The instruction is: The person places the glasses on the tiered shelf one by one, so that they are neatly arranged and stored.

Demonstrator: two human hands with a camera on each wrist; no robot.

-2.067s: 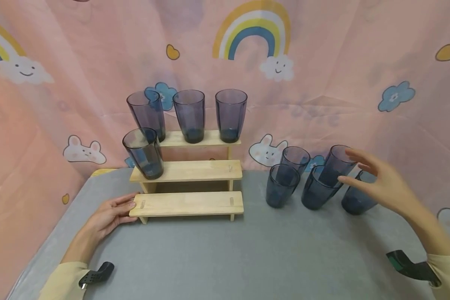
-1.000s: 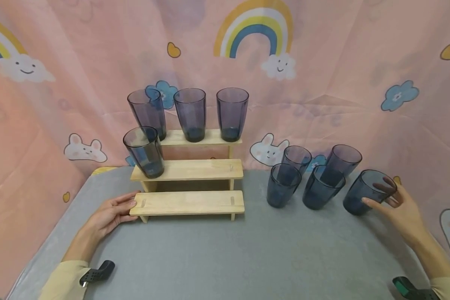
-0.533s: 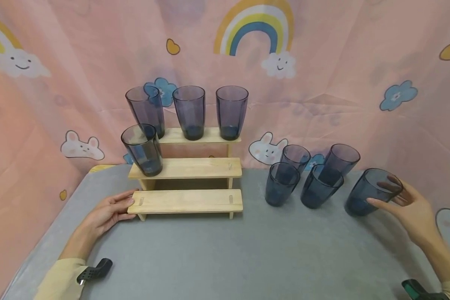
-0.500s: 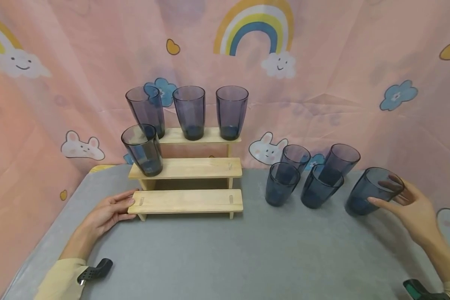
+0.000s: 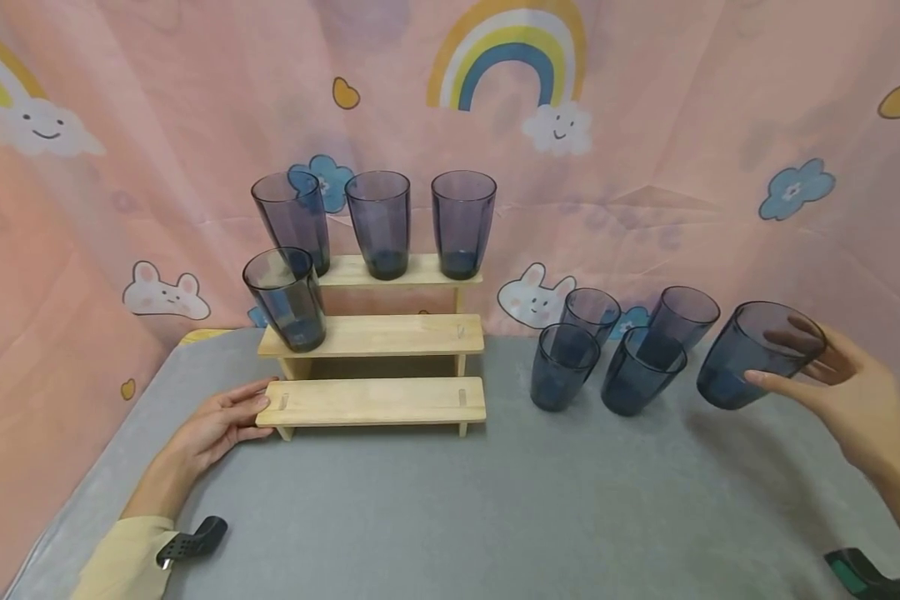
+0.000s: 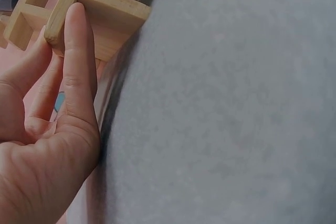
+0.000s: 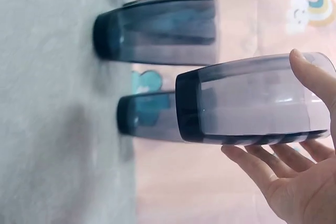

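Note:
My right hand grips a tinted drinking glass near its rim, thumb on the near side and fingers round the far side. The glass tilts a little and hangs above the table, its shadow below it. In the right wrist view, the glass lies between the thumb and the fingers. At the left, my left hand pinches the end of the lowest step of a three-tier wooden stand. The left wrist view shows its fingertips on the board's end. Three glasses stand on the top tier, and another glass on the middle tier's left end.
Several more glasses stand on the grey-covered table right of the stand, including a front one and another close beside it. Behind everything hangs a pink printed curtain.
My right hand has moved to the rightmost glass, taken hold of it and lifted it off the table, up and rightward. The left hand stays at the stand.

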